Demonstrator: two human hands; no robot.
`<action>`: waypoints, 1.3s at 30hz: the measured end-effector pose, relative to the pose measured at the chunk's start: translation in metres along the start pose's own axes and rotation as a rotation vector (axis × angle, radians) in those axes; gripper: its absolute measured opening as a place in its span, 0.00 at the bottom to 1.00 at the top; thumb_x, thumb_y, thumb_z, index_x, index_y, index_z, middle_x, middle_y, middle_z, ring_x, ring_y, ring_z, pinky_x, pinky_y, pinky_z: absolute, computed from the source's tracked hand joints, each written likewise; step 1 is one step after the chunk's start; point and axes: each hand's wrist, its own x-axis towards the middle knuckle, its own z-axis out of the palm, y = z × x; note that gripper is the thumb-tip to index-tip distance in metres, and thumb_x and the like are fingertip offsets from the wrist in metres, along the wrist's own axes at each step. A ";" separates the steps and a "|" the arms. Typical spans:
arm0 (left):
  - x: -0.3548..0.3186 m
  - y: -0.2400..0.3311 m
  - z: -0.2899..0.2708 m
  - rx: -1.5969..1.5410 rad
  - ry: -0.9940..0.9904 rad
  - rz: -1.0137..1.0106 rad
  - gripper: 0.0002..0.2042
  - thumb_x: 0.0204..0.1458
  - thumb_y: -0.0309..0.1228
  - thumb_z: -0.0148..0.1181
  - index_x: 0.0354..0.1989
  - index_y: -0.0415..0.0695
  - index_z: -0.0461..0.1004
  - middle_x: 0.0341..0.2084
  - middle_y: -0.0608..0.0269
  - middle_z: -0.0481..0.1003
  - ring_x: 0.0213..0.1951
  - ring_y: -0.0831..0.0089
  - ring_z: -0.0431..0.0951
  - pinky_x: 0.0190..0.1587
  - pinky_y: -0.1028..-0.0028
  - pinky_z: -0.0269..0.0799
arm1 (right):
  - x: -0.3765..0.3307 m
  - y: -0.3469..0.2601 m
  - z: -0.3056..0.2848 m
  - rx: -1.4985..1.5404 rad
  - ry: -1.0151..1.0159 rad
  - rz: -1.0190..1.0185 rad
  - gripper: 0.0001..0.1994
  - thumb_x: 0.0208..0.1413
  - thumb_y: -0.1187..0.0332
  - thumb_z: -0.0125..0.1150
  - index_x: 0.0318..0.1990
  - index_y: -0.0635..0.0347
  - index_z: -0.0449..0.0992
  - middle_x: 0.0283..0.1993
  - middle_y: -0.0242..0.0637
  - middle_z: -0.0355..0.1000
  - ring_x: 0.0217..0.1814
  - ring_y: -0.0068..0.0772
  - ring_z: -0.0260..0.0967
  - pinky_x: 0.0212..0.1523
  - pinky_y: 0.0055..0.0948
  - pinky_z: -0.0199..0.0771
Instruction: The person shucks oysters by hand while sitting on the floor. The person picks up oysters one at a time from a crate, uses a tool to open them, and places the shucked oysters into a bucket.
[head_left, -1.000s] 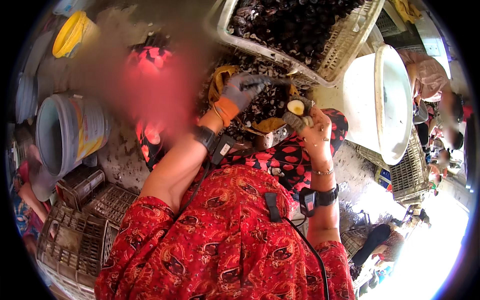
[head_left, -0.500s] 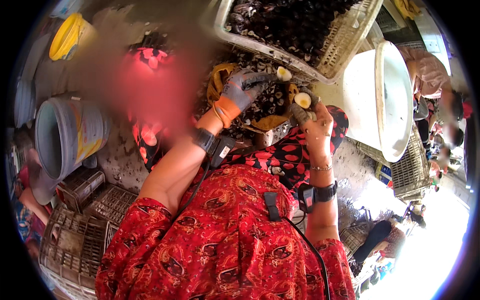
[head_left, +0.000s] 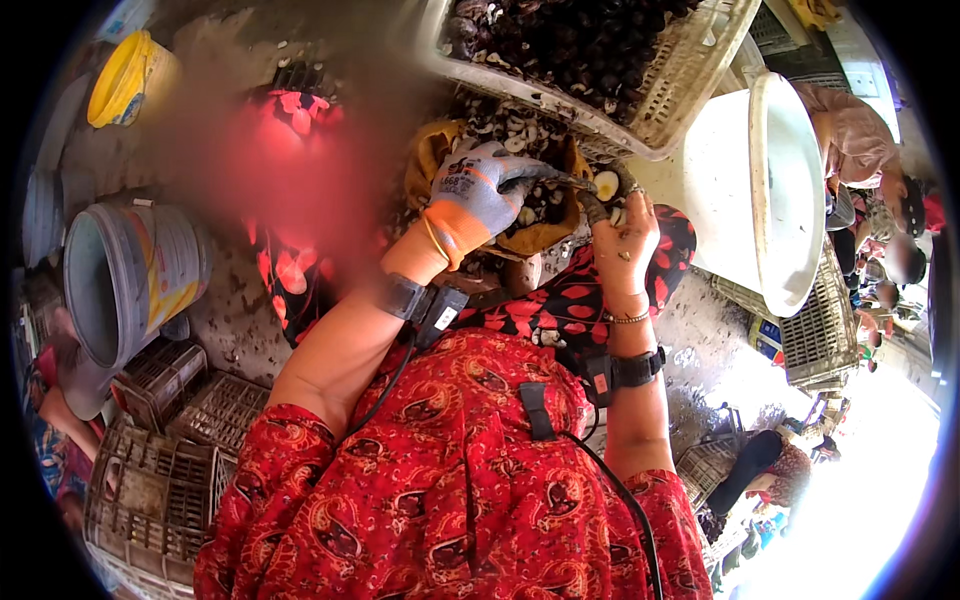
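My left hand (head_left: 485,190), in a grey and orange glove with dark fingers, reaches over an orange-yellow bag-like rim (head_left: 540,240) between my knees. Its fingers are pinched together, and their dark tips come close to my right fingers; what they hold, if anything, I cannot make out. My right hand (head_left: 625,235) has dark covers on some fingers and a bare palm. It is closed around a round, shell-like white piece with a yellow middle (head_left: 606,185). Many whitish bits and dark shells (head_left: 520,125) lie beneath and behind both hands.
A pale perforated crate (head_left: 690,85) full of dark shellfish stands at the far side. Right of it is a large white tub (head_left: 765,200). On the left are a grey bucket (head_left: 110,280), a yellow bucket (head_left: 125,80) and slatted crates (head_left: 150,490). Other people sit at both edges.
My left hand has come nearer and turned, and the white piece at its fingertips is gone from there. My right hand, still with its piece, has risen slightly, and the two hands are closer together.
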 end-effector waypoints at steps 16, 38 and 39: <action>-0.010 -0.027 0.016 -1.409 -0.392 -0.838 0.17 0.44 0.29 0.63 0.44 0.40 0.72 0.32 0.67 0.75 0.32 0.81 0.73 0.35 0.83 0.68 | -0.009 -0.012 0.013 0.401 -0.095 0.152 0.15 0.41 0.75 0.66 0.39 0.63 0.72 0.31 0.33 0.71 0.30 0.21 0.66 0.29 0.21 0.66; -0.002 -0.038 0.024 -1.069 -0.214 -0.332 0.13 0.46 0.26 0.60 0.42 0.39 0.73 0.36 0.63 0.75 0.38 0.76 0.74 0.43 0.79 0.69 | -0.010 -0.019 0.000 0.827 -0.295 0.518 0.13 0.45 0.78 0.63 0.41 0.67 0.73 0.34 0.29 0.74 0.31 0.14 0.68 0.32 0.14 0.68; -0.004 -0.031 0.024 -0.821 -0.238 -0.209 0.12 0.46 0.25 0.60 0.41 0.39 0.74 0.35 0.63 0.75 0.37 0.76 0.74 0.43 0.79 0.69 | -0.005 -0.028 -0.008 0.796 -0.323 0.582 0.14 0.45 0.78 0.63 0.41 0.67 0.73 0.34 0.29 0.74 0.31 0.14 0.68 0.32 0.14 0.68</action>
